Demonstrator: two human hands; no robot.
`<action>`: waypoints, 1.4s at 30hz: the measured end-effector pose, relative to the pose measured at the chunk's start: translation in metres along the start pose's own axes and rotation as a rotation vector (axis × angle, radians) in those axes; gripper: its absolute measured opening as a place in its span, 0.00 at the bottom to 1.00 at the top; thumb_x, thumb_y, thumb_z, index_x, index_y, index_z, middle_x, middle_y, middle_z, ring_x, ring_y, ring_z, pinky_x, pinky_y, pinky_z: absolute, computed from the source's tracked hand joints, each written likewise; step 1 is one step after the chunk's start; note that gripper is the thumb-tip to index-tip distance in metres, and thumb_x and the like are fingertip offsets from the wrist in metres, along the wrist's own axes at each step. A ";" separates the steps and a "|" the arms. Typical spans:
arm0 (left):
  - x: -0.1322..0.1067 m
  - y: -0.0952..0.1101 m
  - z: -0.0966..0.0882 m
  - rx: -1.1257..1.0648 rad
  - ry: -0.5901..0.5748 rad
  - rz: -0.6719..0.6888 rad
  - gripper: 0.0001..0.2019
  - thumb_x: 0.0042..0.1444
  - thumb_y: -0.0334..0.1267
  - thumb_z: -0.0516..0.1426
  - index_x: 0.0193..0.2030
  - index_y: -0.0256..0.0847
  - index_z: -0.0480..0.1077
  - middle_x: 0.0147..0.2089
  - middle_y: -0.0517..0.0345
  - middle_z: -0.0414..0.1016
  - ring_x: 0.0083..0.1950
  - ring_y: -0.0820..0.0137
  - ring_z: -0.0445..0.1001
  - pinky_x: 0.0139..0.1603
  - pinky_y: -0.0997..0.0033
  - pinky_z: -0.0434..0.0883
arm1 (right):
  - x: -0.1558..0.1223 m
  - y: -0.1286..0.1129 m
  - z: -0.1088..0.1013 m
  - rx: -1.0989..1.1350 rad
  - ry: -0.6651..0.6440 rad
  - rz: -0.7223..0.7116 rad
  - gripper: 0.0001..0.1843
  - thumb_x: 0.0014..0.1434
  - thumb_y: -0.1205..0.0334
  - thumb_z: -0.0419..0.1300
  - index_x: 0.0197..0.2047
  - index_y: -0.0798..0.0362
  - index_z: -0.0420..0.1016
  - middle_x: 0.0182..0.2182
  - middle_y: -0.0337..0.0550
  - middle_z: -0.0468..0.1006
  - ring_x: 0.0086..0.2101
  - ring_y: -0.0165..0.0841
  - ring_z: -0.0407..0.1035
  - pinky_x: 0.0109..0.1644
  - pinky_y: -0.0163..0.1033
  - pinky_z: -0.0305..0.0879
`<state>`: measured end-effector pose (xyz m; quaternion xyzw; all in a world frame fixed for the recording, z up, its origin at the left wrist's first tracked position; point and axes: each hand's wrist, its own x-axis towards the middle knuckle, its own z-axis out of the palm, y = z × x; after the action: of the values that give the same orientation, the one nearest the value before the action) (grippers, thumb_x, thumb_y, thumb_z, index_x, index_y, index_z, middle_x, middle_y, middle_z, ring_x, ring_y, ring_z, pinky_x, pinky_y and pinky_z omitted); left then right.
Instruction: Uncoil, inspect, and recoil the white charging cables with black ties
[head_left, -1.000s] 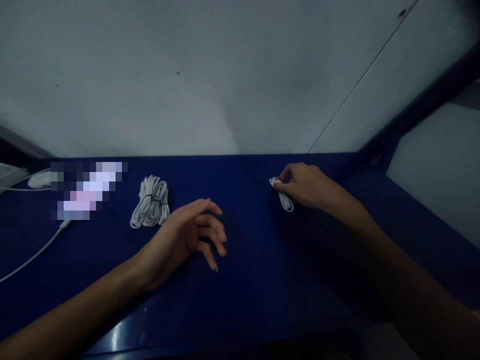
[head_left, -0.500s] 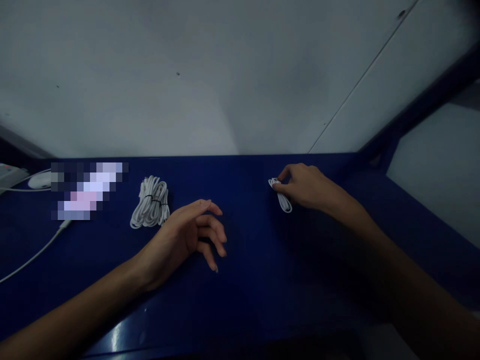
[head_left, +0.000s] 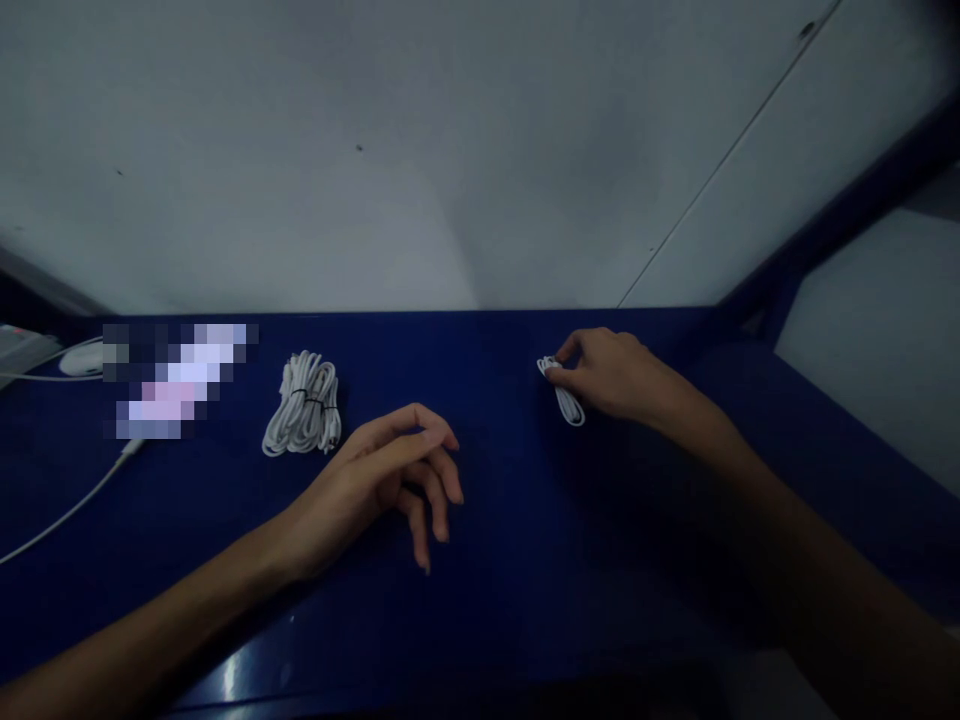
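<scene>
Between the thumb and fingers of my right hand (head_left: 611, 372) is the upper end of a coiled white cable (head_left: 568, 402), which hangs or rests at the blue surface; whether it touches cannot be made out. My left hand (head_left: 390, 470) is held over the surface with loosely curled, separated fingers and nothing in them. Just behind and left of that hand lie several white cables (head_left: 300, 410), bundled side by side and bound with dark ties.
A blue tabletop (head_left: 480, 600) runs up to a pale grey wall panel (head_left: 375, 200). At the left are a blurred-out lit device (head_left: 184, 385) with a white cord (head_left: 75, 512) and a white plug-like piece (head_left: 81, 358). A dark blue frame bar (head_left: 840, 215) slants up at the right.
My left hand has turned slightly, its thumb now lying across toward the index finger and its fingers pointing lower. The right hand and its cable have stayed put.
</scene>
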<state>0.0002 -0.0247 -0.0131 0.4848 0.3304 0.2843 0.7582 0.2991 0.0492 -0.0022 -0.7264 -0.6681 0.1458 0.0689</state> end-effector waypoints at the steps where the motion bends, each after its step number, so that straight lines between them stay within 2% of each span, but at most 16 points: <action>1: -0.003 0.001 0.003 0.059 -0.009 -0.005 0.12 0.75 0.50 0.58 0.48 0.43 0.70 0.36 0.54 0.81 0.27 0.66 0.78 0.19 0.72 0.76 | -0.002 -0.001 -0.001 -0.005 0.003 0.001 0.20 0.68 0.47 0.63 0.51 0.54 0.85 0.38 0.52 0.87 0.37 0.47 0.81 0.40 0.49 0.73; 4: -0.011 0.006 0.014 0.392 -0.021 0.030 0.13 0.73 0.51 0.60 0.48 0.43 0.72 0.35 0.57 0.80 0.24 0.72 0.70 0.19 0.77 0.65 | -0.009 -0.006 -0.004 -0.027 0.029 0.015 0.22 0.70 0.44 0.60 0.51 0.53 0.85 0.40 0.54 0.87 0.40 0.51 0.81 0.43 0.52 0.73; 8: -0.021 0.021 0.026 0.954 0.054 0.260 0.16 0.77 0.47 0.56 0.38 0.43 0.75 0.26 0.63 0.72 0.25 0.73 0.68 0.26 0.73 0.63 | -0.017 -0.010 -0.009 -0.062 0.097 0.051 0.28 0.73 0.40 0.56 0.55 0.55 0.83 0.44 0.59 0.87 0.45 0.58 0.81 0.47 0.58 0.73; 11: -0.026 0.043 0.021 1.389 0.458 0.466 0.17 0.75 0.48 0.57 0.34 0.43 0.73 0.23 0.63 0.69 0.22 0.71 0.66 0.29 0.69 0.60 | -0.019 -0.008 -0.011 -0.086 0.176 0.074 0.30 0.75 0.41 0.54 0.60 0.59 0.79 0.46 0.62 0.86 0.48 0.60 0.81 0.50 0.61 0.73; 14: -0.031 0.065 -0.002 1.720 0.827 0.241 0.23 0.71 0.58 0.58 0.31 0.44 0.73 0.26 0.56 0.76 0.26 0.62 0.71 0.31 0.65 0.57 | -0.021 -0.006 -0.012 -0.114 0.261 0.075 0.30 0.76 0.43 0.54 0.62 0.62 0.77 0.48 0.64 0.85 0.50 0.61 0.80 0.53 0.63 0.73; 16: -0.033 0.072 -0.026 1.833 0.944 0.079 0.29 0.67 0.67 0.58 0.30 0.43 0.76 0.22 0.55 0.72 0.22 0.62 0.68 0.30 0.65 0.53 | -0.023 -0.006 -0.013 -0.117 0.286 0.065 0.30 0.77 0.44 0.55 0.63 0.63 0.77 0.49 0.66 0.84 0.51 0.62 0.80 0.54 0.63 0.73; 19: -0.034 0.071 -0.061 1.719 0.813 0.168 0.27 0.64 0.63 0.61 0.28 0.41 0.80 0.21 0.59 0.72 0.19 0.72 0.66 0.30 0.68 0.51 | -0.027 -0.006 -0.015 -0.105 0.299 0.057 0.28 0.77 0.45 0.56 0.63 0.62 0.77 0.50 0.66 0.84 0.50 0.60 0.80 0.53 0.62 0.73; 22: -0.032 0.069 -0.075 1.577 0.761 0.286 0.21 0.62 0.56 0.64 0.27 0.42 0.80 0.22 0.60 0.76 0.21 0.73 0.70 0.27 0.72 0.55 | -0.030 -0.007 -0.017 -0.105 0.321 0.050 0.27 0.77 0.46 0.56 0.62 0.62 0.77 0.49 0.66 0.84 0.49 0.59 0.80 0.52 0.62 0.74; 25: -0.032 0.079 -0.060 1.522 0.807 0.186 0.21 0.61 0.57 0.65 0.26 0.43 0.82 0.22 0.58 0.77 0.23 0.70 0.72 0.26 0.73 0.58 | -0.031 -0.005 -0.017 -0.108 0.349 0.031 0.26 0.76 0.47 0.56 0.60 0.62 0.78 0.48 0.65 0.84 0.47 0.59 0.81 0.49 0.61 0.75; 28: -0.034 0.095 -0.027 1.318 0.837 0.003 0.20 0.60 0.58 0.68 0.33 0.42 0.83 0.25 0.58 0.77 0.26 0.69 0.71 0.26 0.75 0.59 | -0.032 -0.005 -0.017 -0.106 0.425 0.002 0.24 0.76 0.47 0.56 0.58 0.60 0.79 0.49 0.66 0.83 0.43 0.57 0.81 0.45 0.60 0.75; 29: -0.033 0.098 -0.016 1.183 0.791 -0.048 0.21 0.62 0.60 0.66 0.36 0.42 0.83 0.23 0.61 0.72 0.22 0.72 0.64 0.22 0.75 0.55 | -0.033 -0.006 -0.017 -0.094 0.463 -0.015 0.23 0.76 0.48 0.57 0.57 0.60 0.80 0.50 0.66 0.82 0.42 0.56 0.80 0.44 0.59 0.74; 31: -0.029 0.101 0.004 0.830 0.641 -0.076 0.21 0.63 0.60 0.66 0.38 0.42 0.82 0.25 0.61 0.71 0.23 0.73 0.64 0.22 0.77 0.59 | -0.036 -0.011 -0.018 -0.010 0.531 -0.098 0.19 0.76 0.51 0.58 0.53 0.58 0.81 0.50 0.63 0.82 0.40 0.52 0.80 0.44 0.57 0.73; 33: -0.020 0.095 0.018 0.603 0.509 -0.085 0.21 0.64 0.59 0.66 0.37 0.41 0.82 0.29 0.58 0.74 0.26 0.72 0.68 0.21 0.79 0.61 | -0.041 -0.017 -0.017 0.172 0.549 -0.268 0.13 0.75 0.55 0.60 0.48 0.55 0.81 0.47 0.55 0.83 0.38 0.44 0.78 0.45 0.52 0.72; 36: 0.002 0.076 0.030 0.294 0.337 -0.039 0.18 0.66 0.56 0.67 0.41 0.41 0.83 0.31 0.56 0.76 0.24 0.74 0.67 0.15 0.81 0.58 | -0.050 -0.028 -0.015 0.544 0.438 -0.562 0.10 0.73 0.58 0.63 0.39 0.52 0.80 0.35 0.42 0.82 0.35 0.35 0.74 0.42 0.42 0.69; 39: 0.025 0.055 0.033 0.140 0.283 0.068 0.14 0.68 0.50 0.68 0.44 0.41 0.83 0.31 0.58 0.78 0.25 0.75 0.70 0.20 0.81 0.68 | -0.056 -0.034 -0.009 0.805 0.294 -0.624 0.10 0.73 0.57 0.64 0.40 0.52 0.79 0.32 0.37 0.80 0.30 0.30 0.70 0.36 0.38 0.68; 42: 0.039 0.038 0.028 0.047 0.277 0.127 0.08 0.65 0.43 0.71 0.43 0.42 0.82 0.35 0.59 0.82 0.32 0.73 0.79 0.26 0.82 0.74 | -0.057 -0.035 -0.001 0.834 0.215 -0.698 0.07 0.72 0.59 0.67 0.43 0.53 0.81 0.34 0.37 0.80 0.30 0.28 0.70 0.34 0.36 0.67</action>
<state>0.0420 0.0036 0.0217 0.4785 0.4071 0.3880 0.6743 0.2627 -0.0032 0.0162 -0.3839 -0.7440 0.2917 0.4626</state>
